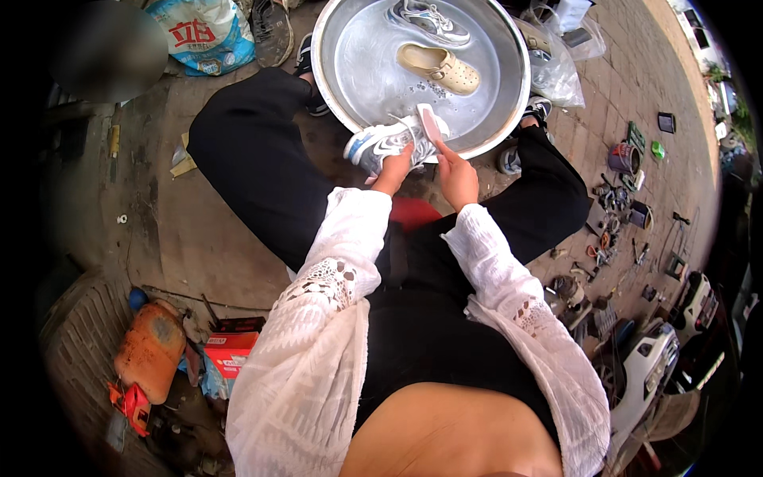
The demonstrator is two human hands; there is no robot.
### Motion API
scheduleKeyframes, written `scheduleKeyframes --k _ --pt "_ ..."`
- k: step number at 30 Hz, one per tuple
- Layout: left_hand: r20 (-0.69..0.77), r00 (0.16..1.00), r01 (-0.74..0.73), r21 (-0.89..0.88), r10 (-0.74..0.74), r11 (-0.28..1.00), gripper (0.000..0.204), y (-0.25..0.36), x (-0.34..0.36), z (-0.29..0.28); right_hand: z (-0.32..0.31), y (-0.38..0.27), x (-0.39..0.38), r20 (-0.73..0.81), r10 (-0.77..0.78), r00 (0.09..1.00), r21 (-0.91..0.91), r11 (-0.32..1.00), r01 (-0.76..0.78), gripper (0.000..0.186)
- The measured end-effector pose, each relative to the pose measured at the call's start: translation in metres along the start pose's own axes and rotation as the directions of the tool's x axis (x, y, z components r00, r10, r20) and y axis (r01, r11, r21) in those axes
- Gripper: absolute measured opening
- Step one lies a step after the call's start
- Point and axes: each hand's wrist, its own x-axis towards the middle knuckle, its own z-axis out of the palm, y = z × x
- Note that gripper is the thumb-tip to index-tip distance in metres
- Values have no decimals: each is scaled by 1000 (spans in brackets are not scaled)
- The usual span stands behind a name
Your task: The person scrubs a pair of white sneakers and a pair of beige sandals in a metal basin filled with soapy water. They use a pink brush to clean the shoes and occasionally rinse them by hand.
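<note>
For a scrub like this, we'd brace the sneaker (378, 146) against the metal basin (350, 63) and go with short, light strokes. Our left hand (393, 169) is clamped on the shoe, right hand (458, 181) gripping the pale pink brush (430, 125). Shoe's at the near rim: white and grey, blue at its left end. Can't tell how dirty.

basin (354, 79): clog (455, 74) inside | sneaker (375, 146) at near edge | sack (205, 41) left | plastic bag (561, 82) right
</note>
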Motion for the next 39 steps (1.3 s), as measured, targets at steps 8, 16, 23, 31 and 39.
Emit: scheduleKeyframes --k 8,16,23,31,39 --pt "-32 964 229 -411 -265 882 42 55 9 -5 14 65 52 -101 -17 995 383 922 54 32" --pt "398 910 -414 874 114 256 89 90 -16 -26 38 41 42 16 -2 1000 603 798 -8 30" --pt "122 941 -226 921 315 318 26 94 5 -31 14 31 39 -6 207 978 841 530 -107 34" --pt "235 929 363 -431 -285 826 41 113 35 -22 -17 9 -47 -25 -160 987 605 783 143 34" --pt "589 731 605 -329 -344 725 43 99 25 -11 -20 -9 19 -195 -68 979 281 952 122 34"
